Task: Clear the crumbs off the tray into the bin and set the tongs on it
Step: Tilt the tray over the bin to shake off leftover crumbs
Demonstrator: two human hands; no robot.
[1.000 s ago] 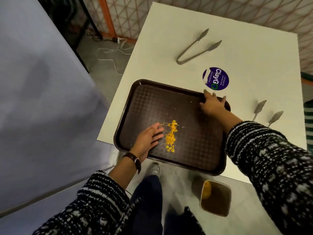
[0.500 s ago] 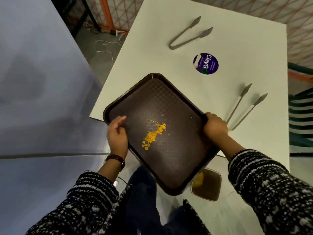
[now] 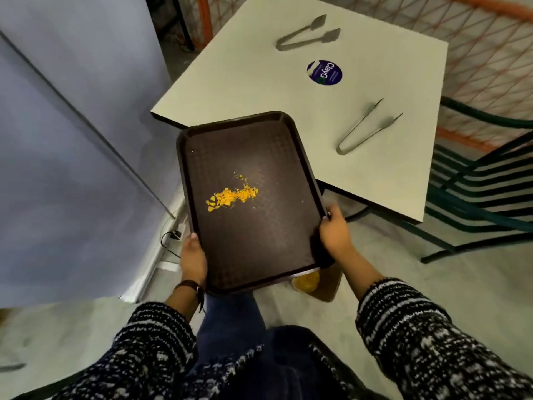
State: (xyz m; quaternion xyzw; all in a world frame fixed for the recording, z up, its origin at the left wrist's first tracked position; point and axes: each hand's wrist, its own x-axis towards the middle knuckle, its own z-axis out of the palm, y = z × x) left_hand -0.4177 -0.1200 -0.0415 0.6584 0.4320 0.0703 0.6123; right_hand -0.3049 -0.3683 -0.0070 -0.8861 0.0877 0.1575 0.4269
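Tray [image 3: 259, 226]: lifted clear of the desk [image 3: 259, 82], held level or nearly so over the floor, its near right corner above the bin [image 3: 326, 287].
Left hand [image 3: 193, 256]: grips the tray's near left edge, thumb on the rim and fingers curled out of sight beneath.
Right hand [image 3: 334, 232]: clamps the tray's right edge, fingers [image 3: 331, 212] wrapped over the rim and pinching it.
Crumbs [image 3: 230, 196]: a yellow heap lying mid-tray, with a few stray specks around it; none appear to have left the tray.
Bin: on the floor, mostly hidden under the tray's near right corner; something yellow already lies inside.
Near tongs [image 3: 366, 128]: on the desk, just beyond the tray's right side, untouched.
Far tongs [image 3: 305, 33]: at the desk's far edge, well apart from the tray.
Sticker [image 3: 324, 73]: round and purple, on the desk between the two pairs of tongs.
Done: the tray appears picked up and carried over the bin.
Left: tipping the crumbs in, returning the tray to the desk, setting tongs on it; which pair is unclear.
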